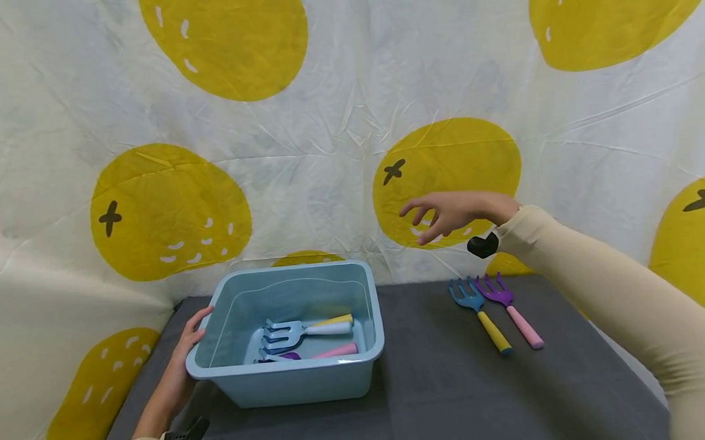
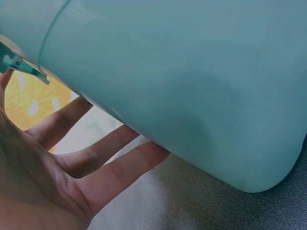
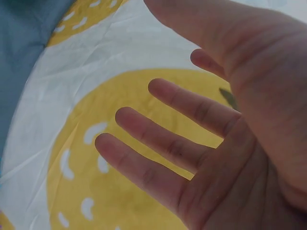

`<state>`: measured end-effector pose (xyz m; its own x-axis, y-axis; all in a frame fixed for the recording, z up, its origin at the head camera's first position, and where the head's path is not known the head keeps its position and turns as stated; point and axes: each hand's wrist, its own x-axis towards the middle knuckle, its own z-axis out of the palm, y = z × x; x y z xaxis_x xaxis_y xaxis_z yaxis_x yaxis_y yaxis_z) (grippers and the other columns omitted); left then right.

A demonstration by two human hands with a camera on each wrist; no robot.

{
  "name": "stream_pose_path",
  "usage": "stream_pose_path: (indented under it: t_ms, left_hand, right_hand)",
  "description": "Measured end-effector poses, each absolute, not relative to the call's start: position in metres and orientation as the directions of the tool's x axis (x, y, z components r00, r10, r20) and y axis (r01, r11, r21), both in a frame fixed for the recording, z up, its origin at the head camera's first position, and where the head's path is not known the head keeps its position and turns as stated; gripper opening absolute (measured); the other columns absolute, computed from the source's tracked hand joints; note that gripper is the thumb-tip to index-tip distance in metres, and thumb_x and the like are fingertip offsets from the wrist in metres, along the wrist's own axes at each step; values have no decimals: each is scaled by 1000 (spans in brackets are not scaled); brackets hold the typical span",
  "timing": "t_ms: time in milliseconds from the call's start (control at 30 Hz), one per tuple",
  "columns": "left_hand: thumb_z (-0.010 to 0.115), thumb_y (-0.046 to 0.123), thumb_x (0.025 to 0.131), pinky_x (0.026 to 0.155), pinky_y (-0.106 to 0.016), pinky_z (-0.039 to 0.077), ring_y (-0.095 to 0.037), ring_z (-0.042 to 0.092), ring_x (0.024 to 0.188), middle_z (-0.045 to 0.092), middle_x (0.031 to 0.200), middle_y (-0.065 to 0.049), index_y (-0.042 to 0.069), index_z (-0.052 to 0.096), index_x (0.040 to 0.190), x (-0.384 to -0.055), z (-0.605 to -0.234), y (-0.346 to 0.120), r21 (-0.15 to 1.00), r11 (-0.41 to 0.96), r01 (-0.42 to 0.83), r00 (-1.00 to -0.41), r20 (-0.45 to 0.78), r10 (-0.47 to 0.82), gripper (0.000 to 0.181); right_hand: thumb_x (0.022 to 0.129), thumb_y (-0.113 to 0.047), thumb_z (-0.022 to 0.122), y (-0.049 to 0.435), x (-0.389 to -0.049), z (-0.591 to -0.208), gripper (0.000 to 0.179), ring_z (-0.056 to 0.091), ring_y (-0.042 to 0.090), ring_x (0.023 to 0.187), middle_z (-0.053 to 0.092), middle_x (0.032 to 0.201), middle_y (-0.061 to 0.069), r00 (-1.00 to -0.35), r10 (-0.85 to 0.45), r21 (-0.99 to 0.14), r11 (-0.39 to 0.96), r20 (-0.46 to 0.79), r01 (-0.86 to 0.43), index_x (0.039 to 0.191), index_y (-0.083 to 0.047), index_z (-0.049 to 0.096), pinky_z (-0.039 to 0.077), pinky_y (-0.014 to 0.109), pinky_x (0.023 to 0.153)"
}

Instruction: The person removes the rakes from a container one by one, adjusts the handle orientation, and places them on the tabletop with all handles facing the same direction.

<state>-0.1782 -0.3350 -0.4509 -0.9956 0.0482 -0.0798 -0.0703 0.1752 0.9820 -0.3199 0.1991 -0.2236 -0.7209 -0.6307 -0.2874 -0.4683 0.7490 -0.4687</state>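
At the left side of a light blue plastic bin (image 1: 289, 387), my left hand (image 1: 181, 355) touches the wall and rim. In the left wrist view, its fingers (image 2: 120, 172) reach out fairly straight along the bin's edge. Inside the bin lie several toy garden forks, among them a blue fork (image 1: 286, 333) with a pale handle and one pink handle (image 1: 337, 350). My right hand (image 1: 455, 212) is raised above the table's back edge, fingers spread, holding nothing. Below it on the table lie a blue fork with yellow handle (image 1: 493, 332) and a purple fork with pink handle (image 1: 524, 326).
A dark grey cloth covers the table (image 1: 437, 393). Behind it hangs a white curtain (image 1: 328, 201) printed with large yellow fruit, close to the back edge. The bin stands on the left half, with the two loose forks on the right.
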Motion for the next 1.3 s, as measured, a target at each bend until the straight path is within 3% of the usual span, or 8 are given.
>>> stream_pose_path:
  t_ms: [667, 1033, 1300]
  left_hand:
    - [31, 54, 108, 110, -75, 23, -49, 22, 141, -3, 168, -14, 34, 13, 163, -179, -455, -335, 984, 169, -62, -996, -70, 46, 61]
    - [31, 53, 108, 111, -75, 23, -49, 22, 141, -2, 168, -14, 34, 13, 163, -178, -453, -336, 984, 168, -63, -996, -73, 52, 61]
    - [30, 50, 109, 109, -78, 22, -49, 21, 141, -1, 168, -13, 34, 13, 163, -177, -454, -338, 984, 179, -9, -997, -22, 68, 59]
  right_hand:
    - [93, -28, 79, 118, -325, -224, 73, 68, 25, 110, 53, 145, 12, -653, -692, -479, 706, -309, -522, 154, -26, 40, 57, 42, 90]
    - [91, -29, 80, 58, -329, -254, 72, 67, 22, 109, 58, 141, 10, -559, -756, -511, 647, -339, -565, 153, -26, 43, 59, 41, 84]
    - [91, -27, 81, 17, -329, -284, 70, 65, 22, 110, 59, 139, 10, -480, -760, -564, 648, -438, -511, 151, -30, 44, 57, 50, 90]
